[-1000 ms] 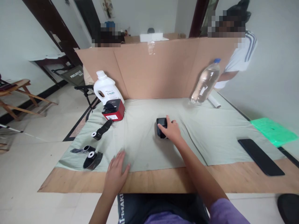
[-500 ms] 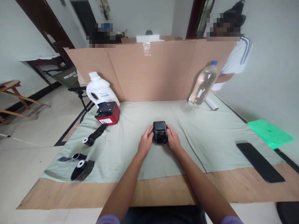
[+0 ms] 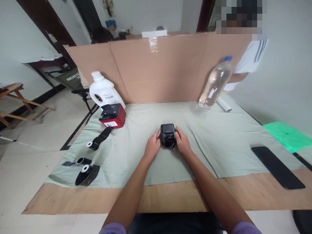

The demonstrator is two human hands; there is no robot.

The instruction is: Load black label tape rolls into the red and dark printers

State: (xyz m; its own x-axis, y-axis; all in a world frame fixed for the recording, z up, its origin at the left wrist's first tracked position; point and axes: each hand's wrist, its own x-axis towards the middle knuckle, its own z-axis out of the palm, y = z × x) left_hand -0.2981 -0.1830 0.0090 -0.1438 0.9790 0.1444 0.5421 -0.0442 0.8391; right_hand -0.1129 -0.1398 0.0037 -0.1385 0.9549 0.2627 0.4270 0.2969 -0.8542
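A small black boxy device [image 3: 168, 136] rests on the pale green cloth in front of me. It has a grey screen-like panel on top and a glossy dark front with pale lines; I cannot tell its exact kind. My left hand [image 3: 153, 143] is closed against its left side, fingers along the edge. On the opposite side my right hand [image 3: 182, 141] grips it the same way, thumb toward the front. The fingers' far ends are partly hidden behind the device.
Left on the cloth [image 3: 136, 152] are a red-and-black box [image 3: 117, 117], a white jug [image 3: 103, 89] and several black strip rolls [image 3: 85, 175]. A clear bottle [image 3: 215, 84] leans against cardboard [image 3: 161, 71] at back right. A black slab [image 3: 278, 167] lies right. A person [image 3: 253, 55] stands beyond.
The view has shifted slightly, so the scene sits a little higher. The person at the back left has dropped out of sight. Both hands keep the same hold on the device.
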